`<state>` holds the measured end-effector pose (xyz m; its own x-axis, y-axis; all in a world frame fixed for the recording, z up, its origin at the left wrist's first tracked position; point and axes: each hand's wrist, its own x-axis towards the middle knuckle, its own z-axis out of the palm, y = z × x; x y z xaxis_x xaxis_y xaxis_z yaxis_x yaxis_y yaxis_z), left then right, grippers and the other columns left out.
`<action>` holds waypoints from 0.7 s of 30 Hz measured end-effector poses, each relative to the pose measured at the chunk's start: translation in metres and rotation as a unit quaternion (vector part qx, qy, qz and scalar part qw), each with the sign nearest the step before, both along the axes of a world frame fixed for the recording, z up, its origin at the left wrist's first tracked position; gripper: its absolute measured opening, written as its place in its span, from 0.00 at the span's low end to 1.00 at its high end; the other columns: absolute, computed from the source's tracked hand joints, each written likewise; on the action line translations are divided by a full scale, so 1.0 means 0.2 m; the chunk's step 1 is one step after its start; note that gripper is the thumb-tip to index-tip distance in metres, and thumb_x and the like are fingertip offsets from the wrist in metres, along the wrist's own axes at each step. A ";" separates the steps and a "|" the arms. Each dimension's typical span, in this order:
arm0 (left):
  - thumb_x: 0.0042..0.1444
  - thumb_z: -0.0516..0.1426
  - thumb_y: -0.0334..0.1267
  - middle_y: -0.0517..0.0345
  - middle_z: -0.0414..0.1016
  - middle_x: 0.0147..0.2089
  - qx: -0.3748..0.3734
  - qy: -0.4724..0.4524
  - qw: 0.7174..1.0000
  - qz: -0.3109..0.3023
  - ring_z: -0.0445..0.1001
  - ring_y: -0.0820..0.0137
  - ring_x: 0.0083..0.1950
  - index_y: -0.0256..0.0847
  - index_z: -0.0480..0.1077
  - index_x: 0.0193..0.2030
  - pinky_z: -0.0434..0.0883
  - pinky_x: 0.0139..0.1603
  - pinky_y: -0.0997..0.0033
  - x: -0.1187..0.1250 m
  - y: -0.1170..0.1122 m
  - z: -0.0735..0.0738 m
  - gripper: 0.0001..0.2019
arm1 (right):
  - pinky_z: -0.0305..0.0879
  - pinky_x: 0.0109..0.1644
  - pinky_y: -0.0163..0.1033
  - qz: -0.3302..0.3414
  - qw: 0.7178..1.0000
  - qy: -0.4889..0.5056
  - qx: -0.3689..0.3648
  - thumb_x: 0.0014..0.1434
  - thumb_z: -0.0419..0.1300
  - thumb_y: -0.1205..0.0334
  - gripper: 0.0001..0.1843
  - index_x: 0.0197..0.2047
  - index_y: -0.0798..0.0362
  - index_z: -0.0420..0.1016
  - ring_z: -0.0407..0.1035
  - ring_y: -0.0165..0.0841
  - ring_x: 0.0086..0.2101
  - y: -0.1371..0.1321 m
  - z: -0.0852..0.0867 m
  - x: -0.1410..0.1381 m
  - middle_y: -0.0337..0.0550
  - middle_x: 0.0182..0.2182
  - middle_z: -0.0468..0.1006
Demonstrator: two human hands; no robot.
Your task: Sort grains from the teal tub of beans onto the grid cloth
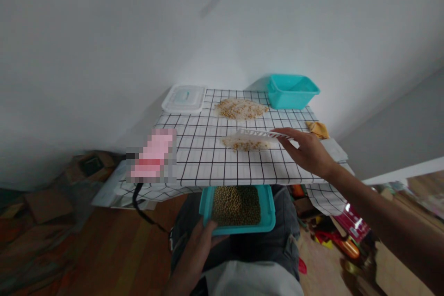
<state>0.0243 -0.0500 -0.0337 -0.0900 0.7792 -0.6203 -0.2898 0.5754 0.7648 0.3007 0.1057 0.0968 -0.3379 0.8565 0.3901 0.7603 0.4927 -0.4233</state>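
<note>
My left hand (pixel 204 240) grips the near edge of a teal tub (pixel 268 215) full of greenish beans (pixel 236 205), held on my lap just under the table's front edge. My right hand (pixel 307 150) reaches over the checked tablecloth (pixel 197 157) and holds a white slotted scoop (pixel 258 134) by its end. The scoop hovers flat over a small pile of mixed grains (pixel 245 144). A larger pile of grains (pixel 241 108) lies farther back.
An empty teal tub (pixel 293 91) stands at the back right and a clear lidded box (pixel 183 99) at the back left. A blurred pink item (pixel 152 155) lies at the left edge, a yellow cloth (pixel 318 128) at the right. Clutter covers the floor on both sides.
</note>
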 end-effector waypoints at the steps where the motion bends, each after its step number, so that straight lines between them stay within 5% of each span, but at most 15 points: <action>1: 0.57 0.54 0.35 0.52 0.77 0.46 0.001 -0.002 1.000 -0.006 0.78 0.61 0.47 0.38 0.70 0.40 0.76 0.51 0.56 0.00 0.00 0.00 0.06 | 0.70 0.34 0.40 -0.011 1.000 -0.002 0.003 0.65 0.51 0.60 0.17 0.55 0.47 0.72 0.70 0.30 0.23 -0.01 -0.01 0.00 0.42 0.44 0.80; 8: 0.57 0.56 0.38 0.52 0.78 0.44 0.020 -0.015 0.999 -0.027 0.78 0.61 0.48 0.37 0.72 0.41 0.76 0.52 0.57 -0.02 -0.01 -0.07 0.09 | 0.72 0.37 0.41 0.015 0.999 0.020 -0.021 0.65 0.50 0.61 0.17 0.55 0.46 0.72 0.76 0.36 0.37 -0.09 -0.06 -0.03 0.42 0.47 0.79; 11: 0.56 0.55 0.37 0.51 0.78 0.43 0.005 0.000 1.000 -0.013 0.79 0.61 0.45 0.36 0.71 0.38 0.76 0.50 0.58 0.00 0.00 -0.04 0.07 | 0.73 0.39 0.41 0.024 0.999 0.023 -0.032 0.66 0.50 0.61 0.17 0.55 0.46 0.71 0.76 0.37 0.40 -0.12 -0.04 -0.04 0.41 0.48 0.78; 16: 0.56 0.55 0.37 0.51 0.77 0.43 -0.005 0.005 1.000 -0.016 0.79 0.62 0.44 0.36 0.71 0.39 0.76 0.50 0.59 0.03 0.02 0.03 0.08 | 0.73 0.41 0.42 0.018 0.999 0.019 -0.037 0.66 0.51 0.62 0.17 0.56 0.46 0.71 0.76 0.37 0.40 -0.15 -0.03 -0.04 0.41 0.48 0.78; 21: 0.56 0.56 0.35 0.52 0.76 0.43 0.003 -0.028 0.999 -0.030 0.78 0.62 0.47 0.36 0.71 0.42 0.77 0.50 0.59 0.04 0.03 0.02 0.09 | 0.74 0.37 0.41 0.045 0.996 0.020 -0.068 0.66 0.51 0.61 0.17 0.56 0.44 0.70 0.77 0.36 0.37 -0.20 -0.04 -0.03 0.40 0.48 0.78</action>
<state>0.0324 -0.0439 -0.0306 -0.0081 0.7864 -0.6177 -0.2967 0.5881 0.7525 0.2949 0.0660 0.0883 -0.4031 0.8688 0.2875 0.6967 0.4950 -0.5192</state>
